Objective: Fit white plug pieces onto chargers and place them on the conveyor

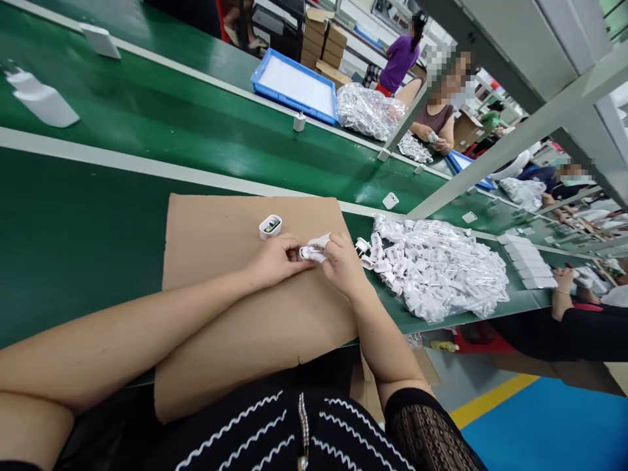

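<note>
In front of my body, my left hand [282,260] and my right hand [342,263] meet above a sheet of cardboard [210,248]. Between their closed fingertips is a small white charger part [308,253], gripped from both sides. Something white also shows along my right fingers; whether it is a second part or a finger cover is unclear. Just beyond my left hand, an open white charger housing [270,227] sits on the cardboard with a circuit board visible inside. Several loose white plug pieces [363,246] lie to the right of my right hand.
A clear bag heaped with white charger parts [441,268] lies at right, near white boxes [527,260]. Chargers [391,200] are spaced along the green conveyor belt [210,111]. Across it stand a blue tray [294,88] and a co-worker [434,121]. A metal post [495,157] rises at right.
</note>
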`<state>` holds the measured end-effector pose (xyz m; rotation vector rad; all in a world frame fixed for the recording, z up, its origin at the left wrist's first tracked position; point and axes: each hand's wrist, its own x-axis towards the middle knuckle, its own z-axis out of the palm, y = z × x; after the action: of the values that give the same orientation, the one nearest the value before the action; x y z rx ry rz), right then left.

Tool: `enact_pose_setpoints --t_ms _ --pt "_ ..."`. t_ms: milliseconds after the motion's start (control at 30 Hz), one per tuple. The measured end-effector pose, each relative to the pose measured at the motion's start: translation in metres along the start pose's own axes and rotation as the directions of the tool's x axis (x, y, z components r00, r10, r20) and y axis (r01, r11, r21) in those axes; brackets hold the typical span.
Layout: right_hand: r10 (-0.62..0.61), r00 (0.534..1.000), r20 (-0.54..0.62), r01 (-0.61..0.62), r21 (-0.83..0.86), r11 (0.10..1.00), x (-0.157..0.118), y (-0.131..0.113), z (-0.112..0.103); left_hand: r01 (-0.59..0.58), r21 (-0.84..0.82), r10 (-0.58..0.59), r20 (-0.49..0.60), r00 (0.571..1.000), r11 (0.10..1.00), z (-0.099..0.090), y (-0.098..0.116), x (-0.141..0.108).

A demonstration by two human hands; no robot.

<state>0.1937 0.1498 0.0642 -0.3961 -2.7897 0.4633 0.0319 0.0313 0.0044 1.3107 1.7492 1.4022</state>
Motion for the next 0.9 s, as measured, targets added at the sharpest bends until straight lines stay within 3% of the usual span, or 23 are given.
enact_pose_setpoints --t_ms 200,467,733,900 --pt "-0.088 0.994 -0.059 0.086 -0.045 0.995 0.002 0.000 -0.001 -0.008 0.011 0.008 0.021 1.000 1.000 -0.001 0.006 0.000" --pt "-0.007 0.999 0.043 0.020 -0.309 0.951 0.004 -0.013 -0.008 -0.028 0.027 0.027 0.003 1.000 0.999 0.000 0.004 0.002" --pt "0.074 0.996 0.054 -0.052 -0.330 0.943 0.011 -0.027 -0.015 0.023 0.018 -0.024 0.037 0.999 1.000 -0.003 0.004 0.001" --pt "0.169 0.983 0.079 -0.144 -0.250 0.957 0.014 -0.027 -0.013 0.024 0.056 -0.025 0.019 1.000 0.998 -0.001 0.004 0.000"
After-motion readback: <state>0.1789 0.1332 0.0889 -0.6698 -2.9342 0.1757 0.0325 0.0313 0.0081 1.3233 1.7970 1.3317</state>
